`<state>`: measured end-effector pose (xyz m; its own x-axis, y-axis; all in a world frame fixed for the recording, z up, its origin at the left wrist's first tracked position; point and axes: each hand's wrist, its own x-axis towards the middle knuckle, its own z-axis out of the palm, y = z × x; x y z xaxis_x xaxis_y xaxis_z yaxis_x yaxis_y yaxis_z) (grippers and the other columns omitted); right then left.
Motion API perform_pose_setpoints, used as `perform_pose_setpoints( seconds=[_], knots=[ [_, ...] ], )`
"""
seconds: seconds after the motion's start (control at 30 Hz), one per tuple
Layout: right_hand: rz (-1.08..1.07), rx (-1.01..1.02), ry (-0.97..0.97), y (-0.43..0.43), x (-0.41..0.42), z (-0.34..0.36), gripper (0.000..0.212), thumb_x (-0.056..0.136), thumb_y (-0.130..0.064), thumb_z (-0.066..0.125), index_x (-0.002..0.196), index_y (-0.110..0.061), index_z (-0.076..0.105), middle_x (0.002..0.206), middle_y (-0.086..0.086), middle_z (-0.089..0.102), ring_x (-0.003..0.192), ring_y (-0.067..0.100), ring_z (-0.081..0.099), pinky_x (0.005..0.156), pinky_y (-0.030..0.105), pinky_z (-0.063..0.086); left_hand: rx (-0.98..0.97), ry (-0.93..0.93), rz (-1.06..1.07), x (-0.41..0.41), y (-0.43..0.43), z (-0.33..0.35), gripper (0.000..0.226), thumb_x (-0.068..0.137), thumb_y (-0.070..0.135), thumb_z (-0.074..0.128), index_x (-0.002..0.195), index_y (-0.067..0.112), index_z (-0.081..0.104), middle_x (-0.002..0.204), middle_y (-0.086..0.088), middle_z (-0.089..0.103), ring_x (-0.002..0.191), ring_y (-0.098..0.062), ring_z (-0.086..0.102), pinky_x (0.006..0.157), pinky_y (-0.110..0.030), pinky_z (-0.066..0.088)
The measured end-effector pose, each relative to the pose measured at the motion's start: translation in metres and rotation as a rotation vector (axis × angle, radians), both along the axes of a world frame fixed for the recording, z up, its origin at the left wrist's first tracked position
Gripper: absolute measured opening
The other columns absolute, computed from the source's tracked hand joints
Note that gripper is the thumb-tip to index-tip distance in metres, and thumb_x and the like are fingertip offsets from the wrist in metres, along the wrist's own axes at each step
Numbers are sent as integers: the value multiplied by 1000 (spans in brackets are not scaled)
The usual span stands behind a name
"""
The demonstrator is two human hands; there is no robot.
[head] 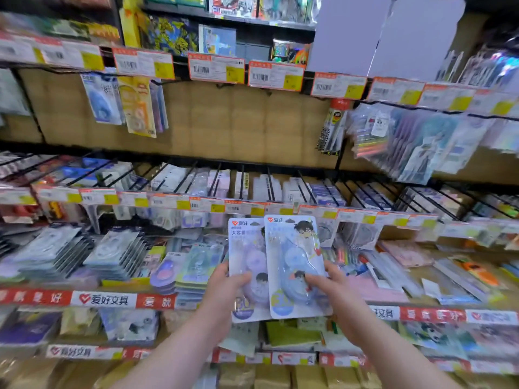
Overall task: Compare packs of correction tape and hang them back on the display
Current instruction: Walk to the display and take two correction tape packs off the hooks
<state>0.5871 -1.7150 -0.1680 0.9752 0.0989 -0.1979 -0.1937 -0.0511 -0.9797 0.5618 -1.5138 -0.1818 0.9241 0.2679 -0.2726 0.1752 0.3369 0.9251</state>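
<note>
- Low in the centre of the frame: left hand (222, 290) gripping the purple pack (244, 248) of correction tape by its lower left edge, thumb laid across the front, fingers hidden behind.
- Just right of it: right hand (337, 290) gripping the blue pack (292, 248) at its lower right edge, thumb pressed on the clear blister.
- Both packs held upright side by side in front of the shelving, blue one overlapping the purple one's right edge; tape dispenser visible inside each blister, cartoon figure printed on each card.
- Behind the hands, along the lower left: red shelf strip (104, 299) fronting an open shelf with leaning stacks of carded packs (118, 254); print too blurred to read.
- Across the middle of the frame: black wire hooks (213, 178) loaded with more packs, a row of price tags (202, 204) at their tips.
- Further back, centre: bare brown pegboard (224, 122).
- Upper left: a few hanging packs (104, 99) on one hook cluster, blue beside orange.
- Upper right of centre: hanging pen packs (332, 127).
</note>
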Motion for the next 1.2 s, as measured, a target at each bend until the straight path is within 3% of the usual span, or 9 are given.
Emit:
perform_pose_setpoints(
  seconds=[0.13,0.27,0.37,0.47,0.6,0.77,0.87,1.07,1.2],
  knots=[
    [9,-13,-61,5,3,27,27,84,-12,64,110,-20,62,99,7,72,93,30,68,73,39,52,15,-58,-8,2,3,25,19,87,-3,57,96,12,61,91,-16,67,84,-33,62,75,-43,47],
    [14,16,-115,10,19,51,25,86,-13,63,109,-21,62,101,10,71,93,32,66,70,38,51,40,-111,-30,14,4,56,24,88,-3,56,109,8,58,100,-20,68,88,-36,64,90,-55,48],
    [0,26,-173,10,34,66,23,88,-14,61,108,-24,62,95,6,70,83,27,64,66,35,47,67,-160,-41,26,1,75,22,88,-2,56,107,8,57,93,-20,67,87,-35,64,90,-53,48],
    [-12,33,-227,5,50,87,20,89,-13,58,107,-22,61,92,5,69,79,24,62,66,36,46,79,-179,-57,41,-8,93,23,88,-3,55,111,2,56,92,-32,64,85,-41,62,90,-57,47],
    [-32,101,-257,-4,76,113,24,90,-11,58,114,-17,60,100,7,71,88,29,66,80,47,51,85,-200,-58,64,-21,111,21,87,0,57,105,10,59,102,-33,65,97,-47,63,93,-60,47],
    [-34,156,-314,-10,104,138,24,91,-12,58,114,-18,57,95,0,70,75,16,67,61,28,54,110,-231,-48,88,-32,122,18,88,0,55,101,12,59,87,-22,65,85,-32,65,93,-53,49],
    [-45,170,-342,-11,118,145,25,90,-12,59,115,-19,56,95,-1,70,71,12,66,52,21,51,90,-228,-10,98,-34,123,19,87,-1,56,100,12,59,91,-18,68,87,-32,65,89,-50,51],
    [-59,172,-412,-8,138,151,23,90,-13,60,109,-26,56,106,2,69,84,16,68,64,27,52,95,-233,31,110,-27,123,24,85,2,59,106,15,62,105,-12,70,101,-33,66,96,-54,48],
    [-70,186,-431,-7,148,153,29,91,-12,59,119,-19,55,108,2,69,84,14,68,62,22,53,107,-254,45,114,-24,124,25,86,1,58,108,13,62,107,-12,70,102,-33,65,96,-54,48]
  ],
)
